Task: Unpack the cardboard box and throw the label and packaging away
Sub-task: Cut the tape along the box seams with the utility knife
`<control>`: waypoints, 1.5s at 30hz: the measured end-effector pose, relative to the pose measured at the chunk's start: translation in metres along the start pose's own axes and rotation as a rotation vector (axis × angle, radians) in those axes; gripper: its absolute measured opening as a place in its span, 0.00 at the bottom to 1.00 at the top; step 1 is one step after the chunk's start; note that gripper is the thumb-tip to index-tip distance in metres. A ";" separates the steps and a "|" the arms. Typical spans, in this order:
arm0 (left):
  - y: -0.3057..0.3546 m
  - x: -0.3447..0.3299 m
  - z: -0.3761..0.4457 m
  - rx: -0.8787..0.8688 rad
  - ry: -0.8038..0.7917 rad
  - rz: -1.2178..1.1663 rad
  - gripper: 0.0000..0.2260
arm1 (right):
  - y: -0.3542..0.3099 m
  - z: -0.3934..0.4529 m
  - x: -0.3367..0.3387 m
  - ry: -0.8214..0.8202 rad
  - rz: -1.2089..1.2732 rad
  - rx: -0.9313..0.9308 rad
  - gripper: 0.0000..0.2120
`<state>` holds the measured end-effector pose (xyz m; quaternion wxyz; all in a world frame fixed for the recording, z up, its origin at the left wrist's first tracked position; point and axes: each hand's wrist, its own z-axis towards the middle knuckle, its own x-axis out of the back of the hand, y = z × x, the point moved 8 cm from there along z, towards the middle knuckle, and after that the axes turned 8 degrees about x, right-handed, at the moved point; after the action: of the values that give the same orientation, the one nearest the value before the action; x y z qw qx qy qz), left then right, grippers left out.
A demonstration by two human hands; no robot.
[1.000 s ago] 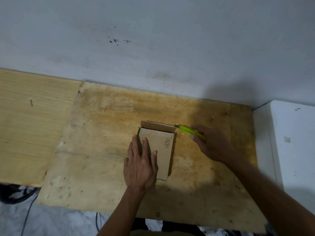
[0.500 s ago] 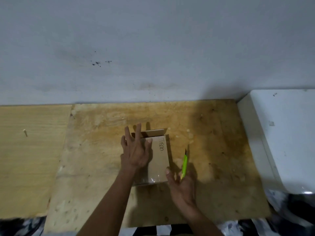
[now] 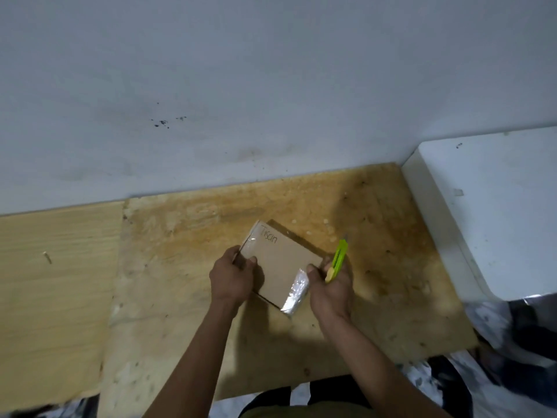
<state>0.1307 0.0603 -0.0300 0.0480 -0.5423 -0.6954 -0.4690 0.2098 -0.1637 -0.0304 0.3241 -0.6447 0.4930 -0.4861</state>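
Observation:
A small flat cardboard box with handwriting near its far corner lies turned at an angle on the plywood board. Shiny clear tape covers its near right edge. My left hand grips the box's left edge with the thumb on top. My right hand holds a lime-green utility knife pointing away from me, and its thumb presses on the box's right corner by the tape.
A white block stands at the right against the grey wall. A lighter wooden panel adjoins the plywood on the left, with a small peg on it. Dark and white fabric lies below the board's right edge.
The box has been rotated from lying straight to a diagonal. My left hand went from flat on top to gripping its left edge. My right hand with the knife came up to its right corner.

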 end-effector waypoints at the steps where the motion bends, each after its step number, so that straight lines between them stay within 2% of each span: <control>1: -0.006 0.002 -0.007 0.043 0.013 -0.074 0.20 | -0.007 0.006 0.000 -0.015 -0.015 0.025 0.09; 3: -0.020 0.001 -0.018 0.131 0.019 -0.206 0.21 | -0.014 0.021 -0.005 -0.081 -0.057 0.054 0.08; 5: -0.030 -0.004 -0.028 0.184 0.010 -0.287 0.22 | -0.016 0.035 -0.013 -0.171 -0.123 0.073 0.12; 8: -0.037 -0.012 -0.039 0.184 -0.024 -0.291 0.19 | -0.016 0.045 -0.021 -0.260 -0.212 0.084 0.16; 12: -0.042 -0.017 -0.046 0.168 -0.038 -0.209 0.17 | -0.011 0.048 -0.028 -0.329 -0.279 0.123 0.08; 15: -0.041 -0.019 -0.047 0.153 -0.047 -0.145 0.19 | -0.006 0.049 -0.033 -0.334 -0.274 0.131 0.04; 19: -0.039 -0.024 -0.048 0.112 -0.069 -0.058 0.24 | -0.009 0.051 -0.035 -0.350 -0.232 0.129 0.11; 23: -0.031 -0.026 -0.046 0.051 -0.038 0.051 0.33 | -0.007 0.058 -0.029 -0.377 -0.215 0.075 0.09; 29: -0.006 -0.025 -0.028 -0.037 -0.049 0.223 0.42 | -0.014 0.057 0.003 -0.260 -0.235 0.119 0.13; 34: 0.005 -0.034 -0.014 -0.074 -0.084 0.331 0.39 | -0.011 0.043 0.016 -0.232 -0.319 0.161 0.15; 37: 0.006 -0.035 -0.010 -0.113 -0.128 0.372 0.37 | -0.013 0.032 0.012 -0.304 -0.398 0.206 0.14; 41: 0.003 -0.037 -0.001 -0.113 -0.152 0.389 0.35 | -0.016 0.025 0.001 -0.403 -0.397 0.276 0.21; 45: 0.000 -0.040 0.003 -0.104 -0.154 0.397 0.35 | -0.021 0.024 -0.003 -0.428 -0.489 0.340 0.24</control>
<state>0.1481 0.0341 -0.0541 0.0579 -0.7047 -0.5514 -0.4427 0.2387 -0.1560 -0.0201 0.3965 -0.7677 0.1574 -0.4783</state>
